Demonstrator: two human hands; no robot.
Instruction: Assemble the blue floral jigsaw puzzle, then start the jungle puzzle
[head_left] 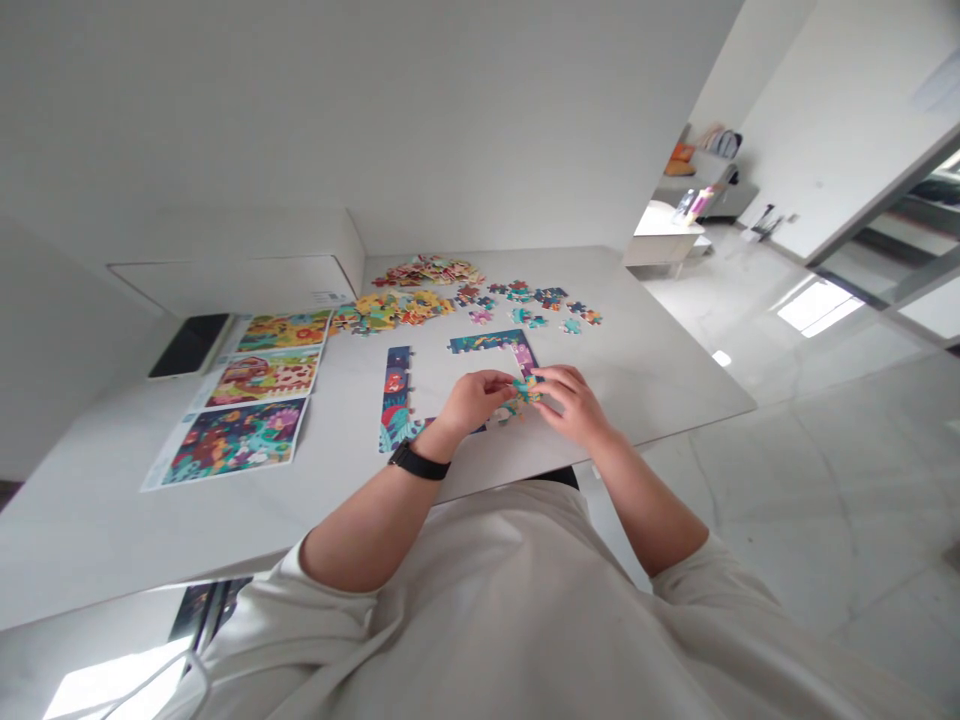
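The right grip (571,405) is holding a puzzle piece (527,391) — fingers nearly shut — below the assembled border strip (491,343), while the left grip (472,400) is sitting just left of the piece — its hold cannot be told.

My left hand (472,400) and right hand (574,405) meet above the white table (645,370), a cluster of jigsaw pieces (526,392) filling the gap between them. The joined puzzle strip (487,343) stands directly ahead, a vertical puzzle strip (395,400) to the left. Tabletop between them offers a path forward until scattered loose pieces (525,305) and heaped pieces (394,308) obstruct it. Printed picture sheets (255,400) and a black smartphone (191,345) lie farther left. To my right, a hand can pass over tabletop to the table's edge.
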